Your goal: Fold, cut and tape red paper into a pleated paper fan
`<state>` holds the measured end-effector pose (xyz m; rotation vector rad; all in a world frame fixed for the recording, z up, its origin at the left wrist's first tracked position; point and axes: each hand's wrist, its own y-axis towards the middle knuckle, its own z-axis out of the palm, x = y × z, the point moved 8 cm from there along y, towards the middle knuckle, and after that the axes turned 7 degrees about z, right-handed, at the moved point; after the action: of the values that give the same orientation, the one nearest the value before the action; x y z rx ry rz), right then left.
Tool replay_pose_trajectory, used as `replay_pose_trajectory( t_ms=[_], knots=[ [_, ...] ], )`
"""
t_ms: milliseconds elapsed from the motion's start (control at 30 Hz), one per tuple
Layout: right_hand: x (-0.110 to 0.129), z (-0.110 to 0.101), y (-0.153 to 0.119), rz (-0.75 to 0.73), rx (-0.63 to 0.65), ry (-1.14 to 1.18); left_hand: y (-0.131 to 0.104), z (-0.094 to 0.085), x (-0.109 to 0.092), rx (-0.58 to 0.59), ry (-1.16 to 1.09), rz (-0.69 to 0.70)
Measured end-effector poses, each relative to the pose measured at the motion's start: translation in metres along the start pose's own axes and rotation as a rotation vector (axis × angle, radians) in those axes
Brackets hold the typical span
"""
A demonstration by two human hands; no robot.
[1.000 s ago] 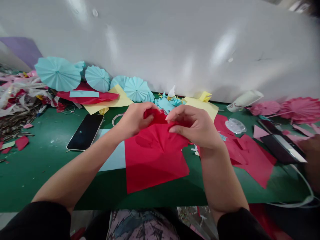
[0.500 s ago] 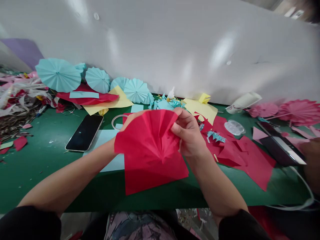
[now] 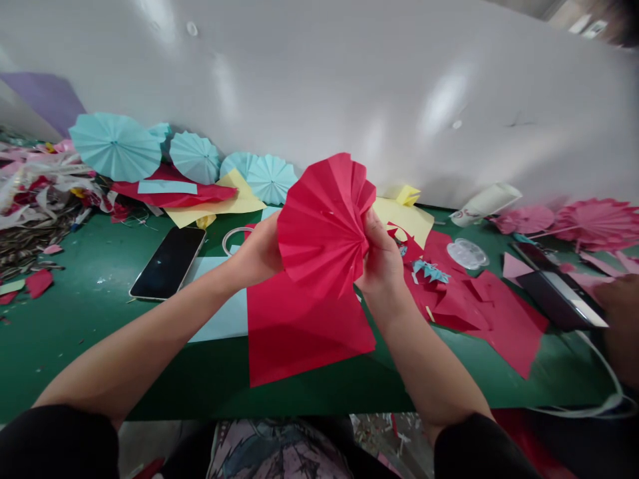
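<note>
A pleated red paper fan (image 3: pixel 322 229), spread almost into a round, is held up between my two hands. My left hand (image 3: pixel 264 245) grips its left edge, with the fingers hidden behind the paper. My right hand (image 3: pixel 383 256) pinches the right edge near where the folds meet, its thumb on the pleats. Below the fan a flat red sheet (image 3: pixel 304 339) lies on the table, partly over a light blue sheet (image 3: pixel 219 326). A roll of tape (image 3: pixel 228 241) sits beside my left wrist.
A phone (image 3: pixel 168 264) lies at left, with a scrap pile (image 3: pixel 44 193) beyond. Blue paper rosettes (image 3: pixel 117 146) lean on the grey partition. At right are cut red paper pieces (image 3: pixel 509 326), a clear plastic disc (image 3: pixel 467 253), a dark device (image 3: pixel 562 299) and another person's hand (image 3: pixel 622 306).
The red fan has been raised and turned, its pleats now opened wider and facing me. Both hands have shifted to its sides, and more of the red sheet below shows.
</note>
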<state>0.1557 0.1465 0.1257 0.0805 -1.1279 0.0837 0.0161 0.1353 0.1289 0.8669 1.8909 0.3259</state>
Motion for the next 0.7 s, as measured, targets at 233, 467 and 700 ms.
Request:
replay_pose_trajectory(
  t_ms=[233, 467, 700],
  knots=[
    [0.005, -0.009, 0.006, -0.018, -0.023, 0.04, 0.006, 0.003, -0.018, 0.162, 0.003, 0.095],
    [0.003, -0.011, 0.01, -0.007, -0.034, 0.097, 0.008, -0.009, -0.013, 0.135, 0.141, 0.057],
    [0.0, -0.017, 0.012, -0.053, -0.135, 0.192, 0.014, -0.01, -0.017, 0.172, 0.295, 0.002]
  ],
)
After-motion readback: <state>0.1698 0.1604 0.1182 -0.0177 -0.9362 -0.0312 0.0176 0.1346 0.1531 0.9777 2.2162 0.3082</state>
